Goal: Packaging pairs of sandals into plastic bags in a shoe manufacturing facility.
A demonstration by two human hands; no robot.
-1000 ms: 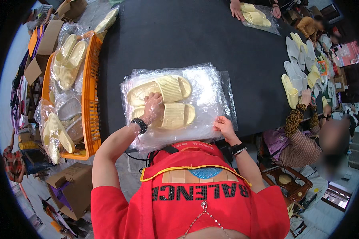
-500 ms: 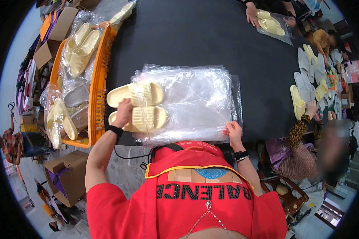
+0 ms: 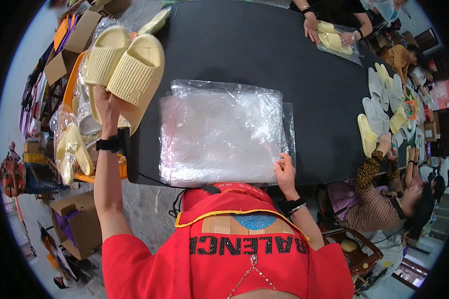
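My left hand grips a pair of pale yellow slippers from below. They have ribbed straps and hang side by side above the orange basket, partly covering it. I cannot make out any film around them. My right hand is closed, its fingertips pinching the near right edge of a stack of clear plastic bags. The bags lie flat on the black table, right in front of me.
Bagged yellow slippers fill the basket at left; another bagged pair lies behind it. Across the table, a person's hands handle bagged slippers. At right, a person sits by loose yellow and white slippers. A cardboard box stands lower left.
My left hand has lifted the slippers off the bags and carried them left, over the basket. My right hand stays at the bags' edge. The far person's second hand now reaches the bagged pair.
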